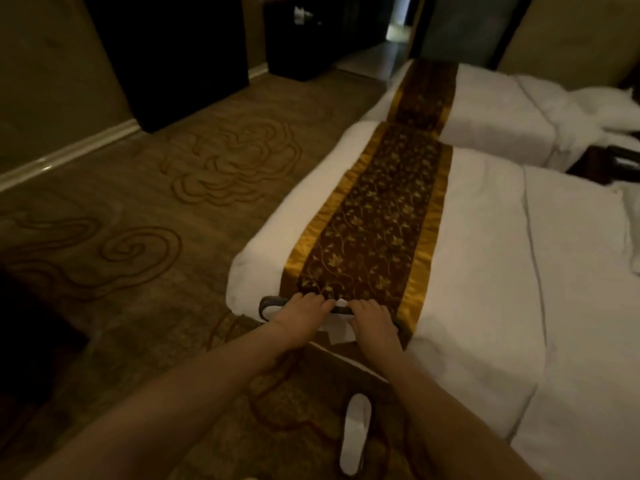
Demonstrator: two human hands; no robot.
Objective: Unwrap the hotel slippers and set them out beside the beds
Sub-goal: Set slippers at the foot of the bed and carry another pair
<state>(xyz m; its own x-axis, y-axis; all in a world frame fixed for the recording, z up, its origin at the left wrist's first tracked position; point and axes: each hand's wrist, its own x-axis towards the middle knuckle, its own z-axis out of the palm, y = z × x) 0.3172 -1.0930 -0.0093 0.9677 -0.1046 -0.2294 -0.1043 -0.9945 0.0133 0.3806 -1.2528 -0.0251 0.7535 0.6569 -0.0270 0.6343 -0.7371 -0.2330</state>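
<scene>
Currently gripping dark-soled slipper [268,307] with left hand [304,308] and right hand [370,315], fingers curled; one white slipper [356,431] at 6 o'clock; two beds [485,237].

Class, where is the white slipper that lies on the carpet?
Head view, bottom centre: the white slipper lies on the carpet, close beside the near bed.

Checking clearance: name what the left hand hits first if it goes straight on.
Probably the brown bed runner, just past the left hand gripping the slipper; depth is unclear.
</scene>
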